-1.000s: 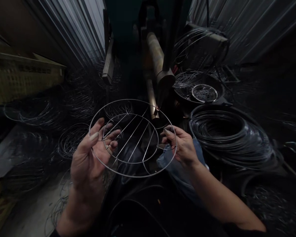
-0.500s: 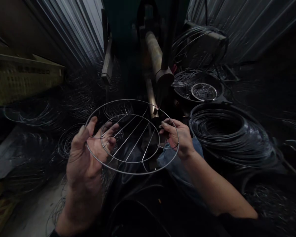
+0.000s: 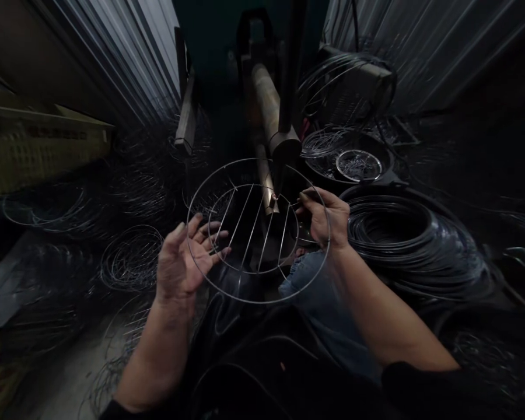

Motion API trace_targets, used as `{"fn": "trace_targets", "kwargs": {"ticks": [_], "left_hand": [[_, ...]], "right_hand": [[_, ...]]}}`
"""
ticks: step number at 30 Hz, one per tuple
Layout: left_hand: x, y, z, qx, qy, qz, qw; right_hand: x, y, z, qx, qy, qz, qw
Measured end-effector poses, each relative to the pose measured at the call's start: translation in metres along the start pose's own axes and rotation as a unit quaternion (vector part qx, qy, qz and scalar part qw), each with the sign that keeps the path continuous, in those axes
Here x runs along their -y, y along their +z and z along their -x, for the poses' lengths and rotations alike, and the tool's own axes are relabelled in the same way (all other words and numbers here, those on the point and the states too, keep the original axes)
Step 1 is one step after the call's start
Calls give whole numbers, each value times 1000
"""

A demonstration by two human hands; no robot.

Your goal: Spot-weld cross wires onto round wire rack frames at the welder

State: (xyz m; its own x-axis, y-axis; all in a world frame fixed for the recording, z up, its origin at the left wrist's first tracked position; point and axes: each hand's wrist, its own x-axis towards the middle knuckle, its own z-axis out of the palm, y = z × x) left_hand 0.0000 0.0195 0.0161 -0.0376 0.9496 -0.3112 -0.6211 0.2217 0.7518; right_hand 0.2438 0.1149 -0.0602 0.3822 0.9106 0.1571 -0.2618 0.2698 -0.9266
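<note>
- Holds up a round silver wire rack (image 3: 251, 236), built from a wide outer ring, a smaller inner ring and slanting parallel bars across the middle, in mid-air between both hands.
- Pinches that rack at its right side with the bare right hand (image 3: 328, 216), thumb and fingers closed together near a short wire between the two rings, the outer ring crossing in front of the hand.
- Has the bare left hand (image 3: 188, 259) opened wide at the opposite side, palm up and turned inward, fingers well spread and partly behind the rings; cannot tell thumb contact with the outer ring from a near miss.
- Has the far part of the rack overlapping, in view, a slim brass-coloured metal rod (image 3: 266, 178); cannot tell touching from merely lying in line.
- Faces, above that rod, a thick dull-brown metal cylinder (image 3: 269, 105) with a dark upright bar (image 3: 289, 76) just beside.
- Has blue denim cloth (image 3: 321, 297) below the right hand.
- Right of that hand, has a big coil of dark grey wire (image 3: 441, 251); beyond, a round black tub (image 3: 391, 156) holding loose wire and a small silver-rimmed round dish (image 3: 359, 151).
- Left of the left hand, has tangled loops of thin grey wire (image 3: 131, 259); farther off, a yellow plastic crate (image 3: 44, 143).
</note>
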Motion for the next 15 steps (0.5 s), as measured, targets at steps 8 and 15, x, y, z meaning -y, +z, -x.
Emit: {"fn": "trace_targets", "kwargs": {"ticks": [8,15], "left_hand": [[12,-5,0,0,9,-14,1000],[5,-5,-5,-44,32,-1,999]], "right_hand": [[-1,7,5,3,-3,56,998],[9,23,1,5,-2,81,997]]}}
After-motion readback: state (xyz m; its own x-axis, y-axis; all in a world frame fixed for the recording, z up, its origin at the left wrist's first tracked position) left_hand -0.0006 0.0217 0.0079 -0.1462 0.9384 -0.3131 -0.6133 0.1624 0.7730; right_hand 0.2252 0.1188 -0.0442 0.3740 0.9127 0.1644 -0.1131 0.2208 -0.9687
